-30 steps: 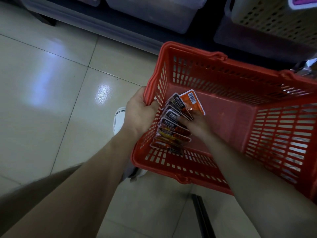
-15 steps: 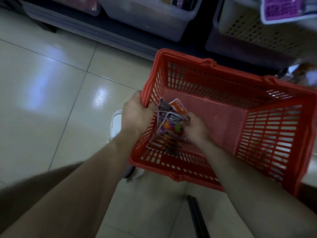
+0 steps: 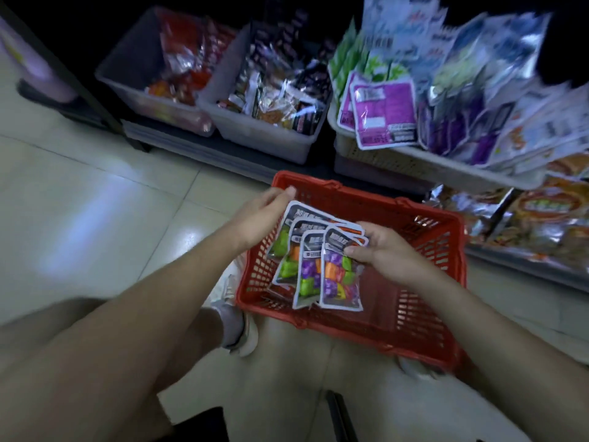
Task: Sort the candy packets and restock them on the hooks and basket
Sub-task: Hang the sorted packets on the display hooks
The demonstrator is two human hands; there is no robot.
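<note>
A red plastic shopping basket point(image 3: 424, 317) stands on the floor in front of me. My right hand point(image 3: 379, 253) pinches the tops of a fanned bunch of candy packets point(image 3: 318, 266), dark-headed with green, orange and purple sweets showing, and holds them above the basket. My left hand point(image 3: 258, 218) hovers at the bunch's left edge with fingers straight, its tips close to the top packet; contact is unclear. The basket's floor below the packets is mostly hidden.
Two grey tubs point(image 3: 255, 135) of snack packets sit on a low shelf beyond the basket. A cream tray point(image 3: 446, 167) with purple and white packets is at the right, foil bags point(image 3: 541, 224) below it. My shoe point(image 3: 236, 330) is beside the basket on the tile floor.
My right hand has lifted the packet bunch up out of the basket. My left hand let go of the basket rim and came beside the packets. The view has tilted up onto the shelves.
</note>
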